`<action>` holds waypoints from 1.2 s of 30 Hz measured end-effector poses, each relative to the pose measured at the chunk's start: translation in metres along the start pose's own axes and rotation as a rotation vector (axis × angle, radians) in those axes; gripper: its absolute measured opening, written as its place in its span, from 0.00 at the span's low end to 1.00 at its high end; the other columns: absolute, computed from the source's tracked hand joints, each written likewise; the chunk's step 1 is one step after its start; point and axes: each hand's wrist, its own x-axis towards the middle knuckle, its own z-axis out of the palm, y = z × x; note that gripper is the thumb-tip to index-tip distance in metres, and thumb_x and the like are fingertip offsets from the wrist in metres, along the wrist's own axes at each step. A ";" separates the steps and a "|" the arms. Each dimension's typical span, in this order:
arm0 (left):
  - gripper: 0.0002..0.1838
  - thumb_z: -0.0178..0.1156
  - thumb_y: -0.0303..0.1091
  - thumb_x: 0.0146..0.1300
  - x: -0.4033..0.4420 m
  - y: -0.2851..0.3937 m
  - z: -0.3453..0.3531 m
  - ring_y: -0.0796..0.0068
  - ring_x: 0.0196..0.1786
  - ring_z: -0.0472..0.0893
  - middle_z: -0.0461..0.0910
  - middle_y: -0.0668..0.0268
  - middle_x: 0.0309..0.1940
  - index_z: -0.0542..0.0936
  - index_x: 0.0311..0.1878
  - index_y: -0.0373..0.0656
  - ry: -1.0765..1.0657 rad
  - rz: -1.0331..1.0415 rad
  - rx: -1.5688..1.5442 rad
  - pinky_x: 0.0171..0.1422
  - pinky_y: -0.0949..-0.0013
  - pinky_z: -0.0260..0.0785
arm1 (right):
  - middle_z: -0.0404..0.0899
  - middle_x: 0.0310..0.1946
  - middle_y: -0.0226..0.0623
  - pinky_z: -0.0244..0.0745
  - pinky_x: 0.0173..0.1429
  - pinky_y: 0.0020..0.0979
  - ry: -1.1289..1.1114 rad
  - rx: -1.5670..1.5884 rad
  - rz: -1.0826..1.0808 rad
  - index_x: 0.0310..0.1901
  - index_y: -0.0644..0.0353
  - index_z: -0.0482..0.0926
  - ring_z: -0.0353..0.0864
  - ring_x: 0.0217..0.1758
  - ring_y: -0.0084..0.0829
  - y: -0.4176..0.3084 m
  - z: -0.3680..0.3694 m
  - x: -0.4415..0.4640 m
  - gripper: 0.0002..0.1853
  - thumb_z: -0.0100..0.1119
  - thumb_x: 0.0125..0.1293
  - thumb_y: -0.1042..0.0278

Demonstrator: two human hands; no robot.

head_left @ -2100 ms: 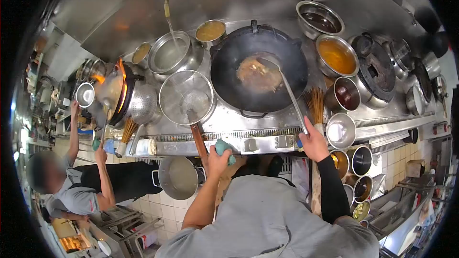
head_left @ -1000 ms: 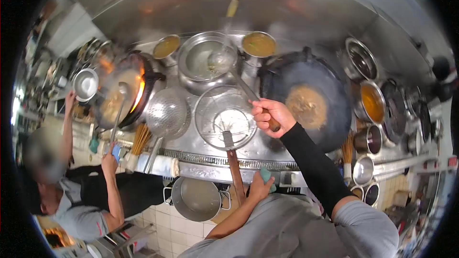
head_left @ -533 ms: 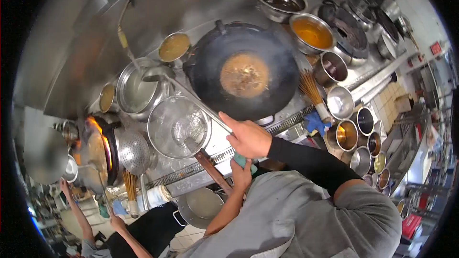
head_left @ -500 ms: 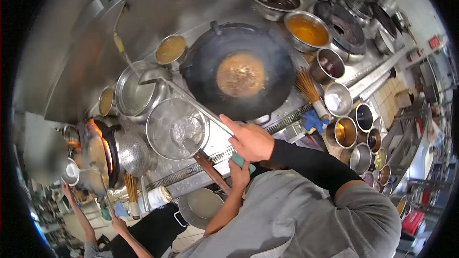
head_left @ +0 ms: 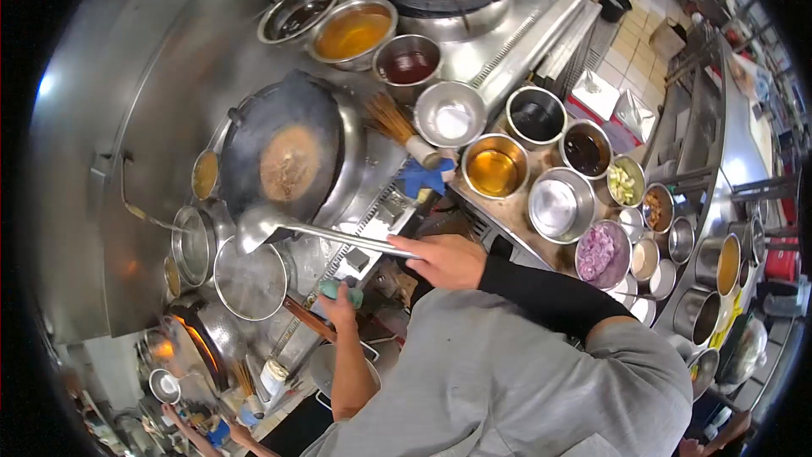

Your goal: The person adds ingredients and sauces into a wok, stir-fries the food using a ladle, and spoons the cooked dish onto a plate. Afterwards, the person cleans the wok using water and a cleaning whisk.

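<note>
My right hand (head_left: 446, 259) is closed around the handle of a long metal ladle (head_left: 338, 237). The ladle's bowl (head_left: 260, 227) hangs by the near edge of a dark wok (head_left: 239, 152), where steam rises from brownish, soupy food (head_left: 290, 162). Lower and to the left, my left hand (head_left: 339, 311) grips a green cloth (head_left: 345, 292) at the stove's front edge. A round mesh strainer (head_left: 250, 278) with a wooden handle (head_left: 309, 319) rests close by, left of that hand.
A bamboo brush (head_left: 397, 125), blue cloth (head_left: 425, 178) and bowl of orange liquid (head_left: 353, 31) sit right of the wok. Several ingredient pots surround chopped purple onion (head_left: 603, 252). Flames (head_left: 199, 340) burn at another stove on the left, near another person's hands (head_left: 239, 433).
My view has turned right, bringing more ingredient pots into sight. The ladle bowl has moved from above the water pot to beside the wok, and my hands are farther apart.
</note>
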 end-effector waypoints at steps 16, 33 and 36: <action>0.19 0.69 0.44 0.64 -0.058 0.208 0.193 0.66 0.50 0.84 0.87 0.61 0.43 0.85 0.52 0.42 -0.579 0.196 0.005 0.56 0.62 0.74 | 0.83 0.39 0.62 0.78 0.51 0.40 0.547 0.064 0.610 0.75 0.56 0.69 0.87 0.45 0.56 0.067 -0.068 -0.136 0.27 0.54 0.77 0.62; 0.26 0.64 0.46 0.64 0.041 0.319 0.295 0.47 0.66 0.80 0.77 0.47 0.67 0.83 0.61 0.39 -0.586 0.455 0.913 0.69 0.53 0.74 | 0.82 0.37 0.65 0.77 0.50 0.54 0.614 -0.180 0.613 0.74 0.55 0.68 0.83 0.45 0.64 0.081 -0.004 -0.067 0.27 0.52 0.76 0.67; 0.26 0.64 0.45 0.63 0.046 0.311 0.301 0.49 0.67 0.80 0.79 0.49 0.66 0.84 0.60 0.40 -0.589 0.407 0.902 0.69 0.54 0.74 | 0.81 0.41 0.68 0.76 0.54 0.52 0.547 0.059 0.692 0.75 0.55 0.68 0.82 0.49 0.65 0.075 -0.006 -0.078 0.26 0.52 0.77 0.66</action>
